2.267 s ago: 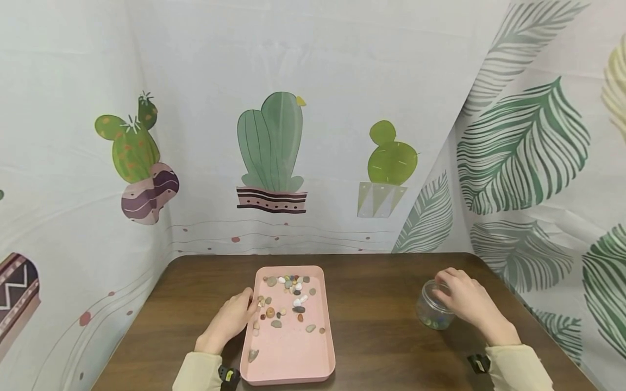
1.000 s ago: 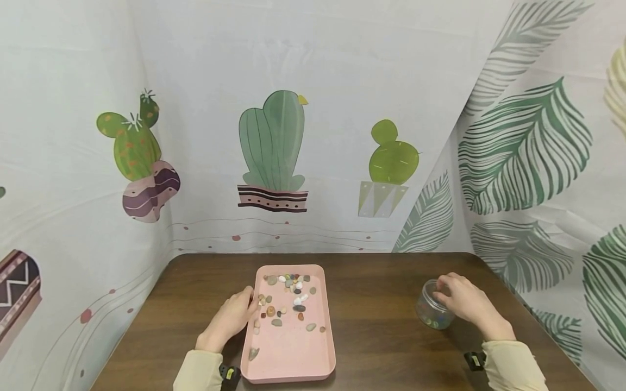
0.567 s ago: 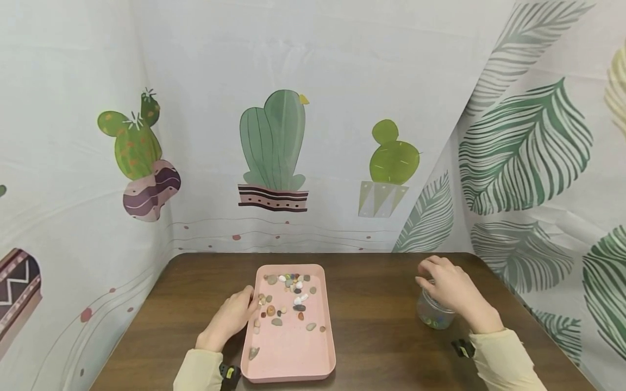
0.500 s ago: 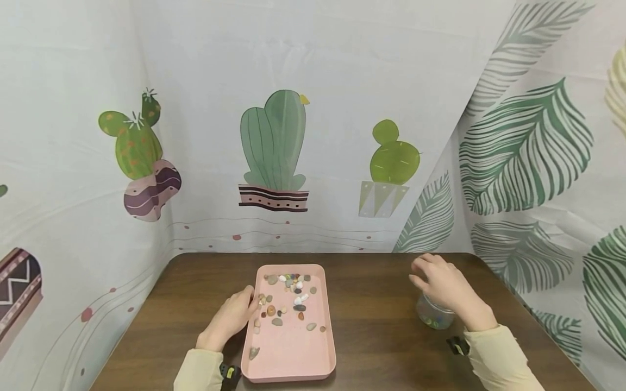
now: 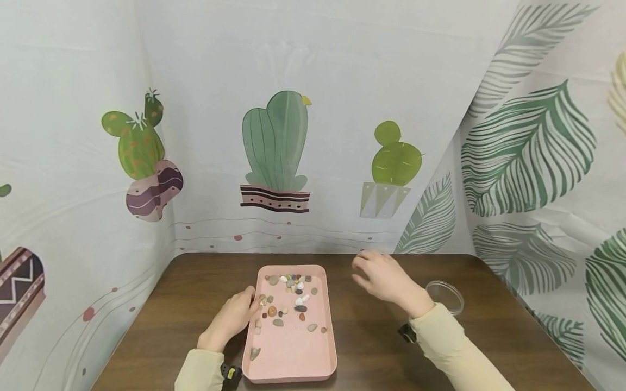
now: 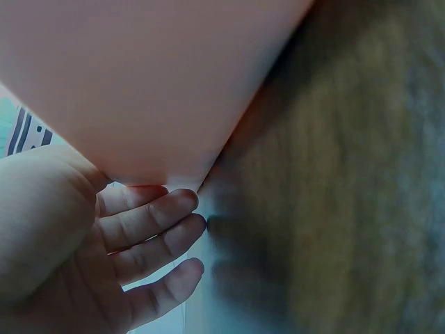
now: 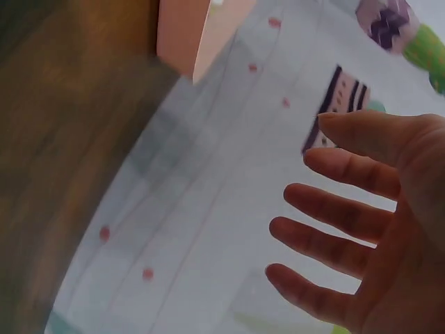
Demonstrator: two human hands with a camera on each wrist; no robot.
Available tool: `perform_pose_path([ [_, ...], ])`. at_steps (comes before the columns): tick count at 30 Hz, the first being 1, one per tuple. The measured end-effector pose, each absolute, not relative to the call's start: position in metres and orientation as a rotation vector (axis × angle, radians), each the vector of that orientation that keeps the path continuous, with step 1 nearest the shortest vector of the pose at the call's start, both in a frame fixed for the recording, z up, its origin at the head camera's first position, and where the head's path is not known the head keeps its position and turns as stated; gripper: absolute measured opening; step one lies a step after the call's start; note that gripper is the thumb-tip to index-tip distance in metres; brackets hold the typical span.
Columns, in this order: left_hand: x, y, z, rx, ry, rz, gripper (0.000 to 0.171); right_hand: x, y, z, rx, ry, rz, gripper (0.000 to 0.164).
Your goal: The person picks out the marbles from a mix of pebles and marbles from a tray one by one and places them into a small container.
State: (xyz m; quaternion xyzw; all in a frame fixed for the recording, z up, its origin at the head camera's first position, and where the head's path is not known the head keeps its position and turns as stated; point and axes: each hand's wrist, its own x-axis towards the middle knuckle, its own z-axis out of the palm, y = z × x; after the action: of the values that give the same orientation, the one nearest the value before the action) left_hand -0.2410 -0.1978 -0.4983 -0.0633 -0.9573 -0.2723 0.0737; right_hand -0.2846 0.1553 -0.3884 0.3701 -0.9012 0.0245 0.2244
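My left hand (image 5: pixel 230 315) holds the left wall of a pink tray (image 5: pixel 290 355). In the left wrist view its thumb disappears behind the wall, while the other fingers (image 6: pixel 156 250) lie loosely bent by the outside. Various pebbles (image 5: pixel 271 311) are scattered in the tray, mostly in its far half and along the left side. Over the table, between tray and jar, hovers my right hand (image 5: pixel 386 279); the right wrist view has its fingers (image 7: pixel 334 209) spread and holding nothing. A clear round jar (image 5: pixel 451 297) stands behind the right forearm, which hides its lower part.
The brown wooden table (image 5: pixel 205 277) meets a hanging cloth (image 5: pixel 332 163) printed with cacti and leaves at its back and sides. Dark bands with devices sit at both wrists.
My right hand has lifted from the mouth of the jar and moved left toward the tray. My left hand stays at the tray's wall.
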Motion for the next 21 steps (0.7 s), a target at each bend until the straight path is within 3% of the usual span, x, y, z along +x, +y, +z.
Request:
perform_pose_path([
  [13,-0.239,-0.198,-0.495,-0.201,-2.867,-0.795,0.011,-0.299,0.062,-0.424,1.241,-2.625,-0.016,0.011],
  [21,-0.241,-0.198,-0.494,-0.203,-2.875,-0.787,0.011,-0.318,0.031,-0.444,1.196,-2.779,0.014,0.005],
])
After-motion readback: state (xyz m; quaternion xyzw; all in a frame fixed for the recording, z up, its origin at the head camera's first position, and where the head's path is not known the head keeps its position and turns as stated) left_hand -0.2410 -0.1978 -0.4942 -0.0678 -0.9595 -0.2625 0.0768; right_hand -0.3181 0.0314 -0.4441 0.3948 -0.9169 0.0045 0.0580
